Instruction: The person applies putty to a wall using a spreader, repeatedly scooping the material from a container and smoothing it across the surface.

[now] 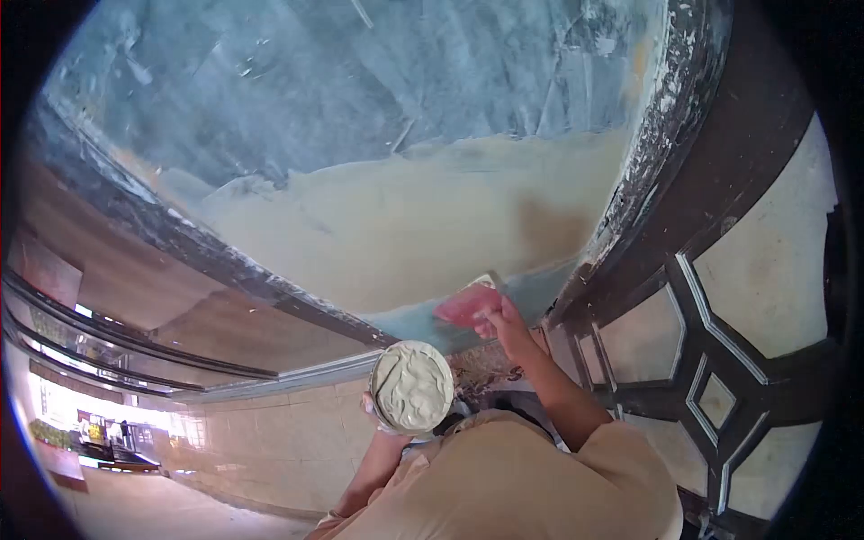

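Observation:
My left hand [369, 407] holds a round tub [378, 416] from below and its left side, at the lower middle of the view. Thick greyish-cream putty [414, 387] fills it, its top stirred into ridges. My right hand [509, 329] is closed on a red putty spreader [463, 307], whose blade lies close to the low part of the wall panel. Some pale putty shows at the spreader's upper edge. A broad smooth band of beige putty [396, 220] covers the panel's lower part, with a browner patch on its right. Above it, the panel surface [342, 81] is mottled blue-grey.
Dark, paint-flecked frames edge the panel on the left [189, 225] and right [661, 135]. A dark lattice door [720, 333] with pale panes stands close on my right. To the left run a tiled wall [279, 432] and a pale floor [171, 504].

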Available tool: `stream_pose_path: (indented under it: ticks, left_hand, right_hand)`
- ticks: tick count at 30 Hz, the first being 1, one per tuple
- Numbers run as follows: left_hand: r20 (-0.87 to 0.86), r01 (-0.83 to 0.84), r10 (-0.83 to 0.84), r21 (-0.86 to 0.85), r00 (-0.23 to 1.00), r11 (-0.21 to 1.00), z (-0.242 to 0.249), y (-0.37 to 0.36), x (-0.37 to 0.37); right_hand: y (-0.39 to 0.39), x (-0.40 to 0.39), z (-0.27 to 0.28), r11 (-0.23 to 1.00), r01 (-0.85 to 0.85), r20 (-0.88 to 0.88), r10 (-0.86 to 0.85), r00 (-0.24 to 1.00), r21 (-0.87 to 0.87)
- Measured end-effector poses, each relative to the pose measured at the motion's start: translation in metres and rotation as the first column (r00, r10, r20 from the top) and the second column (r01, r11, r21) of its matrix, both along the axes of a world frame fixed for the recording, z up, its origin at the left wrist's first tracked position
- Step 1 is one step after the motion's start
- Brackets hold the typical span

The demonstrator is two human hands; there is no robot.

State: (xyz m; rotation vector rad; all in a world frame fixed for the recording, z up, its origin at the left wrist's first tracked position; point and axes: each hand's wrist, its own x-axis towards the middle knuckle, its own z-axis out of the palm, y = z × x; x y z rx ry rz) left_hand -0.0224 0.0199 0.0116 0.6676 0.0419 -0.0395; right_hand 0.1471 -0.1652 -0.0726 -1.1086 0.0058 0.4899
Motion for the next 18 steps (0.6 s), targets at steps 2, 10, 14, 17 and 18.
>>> stream_pose_path:
  ticks: [2,10,14,17,18]
  left_hand:
    - [-0.041,-0.023,0.024,0.021,0.999,1.000,0.003,0.011,-0.004]
    - [0.063,-0.062,0.060,0.030,0.996,0.998,-0.002,0.057,-0.033]
    - [0.020,-0.132,0.131,0.041,0.991,0.990,-0.006,0.085,-0.048]
    - [0.059,-0.161,0.159,0.035,0.986,0.986,-0.006,0.104,-0.053]
    - [0.057,-0.163,0.161,0.030,0.985,0.986,-0.010,0.109,-0.054]
  right_hand:
    - [0.028,0.004,0.054,0.999,0.031,0.137,-0.032,0.990,0.008]
    - [0.083,0.010,0.090,0.950,0.309,0.241,-0.312,0.919,0.047]
    - [0.069,-0.043,-0.068,0.954,0.214,-0.105,-0.240,0.965,-0.209]
    - [0.072,-0.066,-0.064,0.981,0.060,-0.184,-0.094,0.978,-0.185]
    - [0.081,-0.064,-0.027,0.991,0.094,-0.120,-0.105,0.987,-0.092]
